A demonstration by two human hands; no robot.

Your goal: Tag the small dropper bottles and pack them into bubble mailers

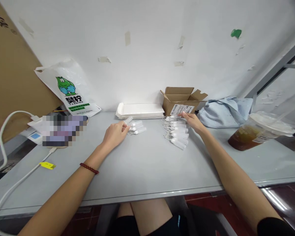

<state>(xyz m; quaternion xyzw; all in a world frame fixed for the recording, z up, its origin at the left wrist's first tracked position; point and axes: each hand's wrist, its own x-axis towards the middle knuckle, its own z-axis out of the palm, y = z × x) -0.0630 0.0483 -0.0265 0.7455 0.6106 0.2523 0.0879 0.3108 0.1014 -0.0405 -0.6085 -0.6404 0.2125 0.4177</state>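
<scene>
My left hand (115, 133) is closed at the fingertips on a small clear plastic tube (128, 120). Beside it lies a small group of similar clear tubes (140, 130) with white caps and thin cord loops. To the right, a longer row of these tubes (179, 135) lies on the grey table (137, 170), loops toward the left. My right hand (193, 122) reaches the far end of that row, its thumb and finger closed on the end of the farthest tube (175, 116).
Against the wall are a stack of white envelopes (140, 110) and an open cardboard box (178, 103). On the right sit a pale blue cloth bundle (225, 113) and a tilted drink cup (245, 134). A phone (66, 131), cable (22, 183) and plastic bag (68, 87) occupy the left.
</scene>
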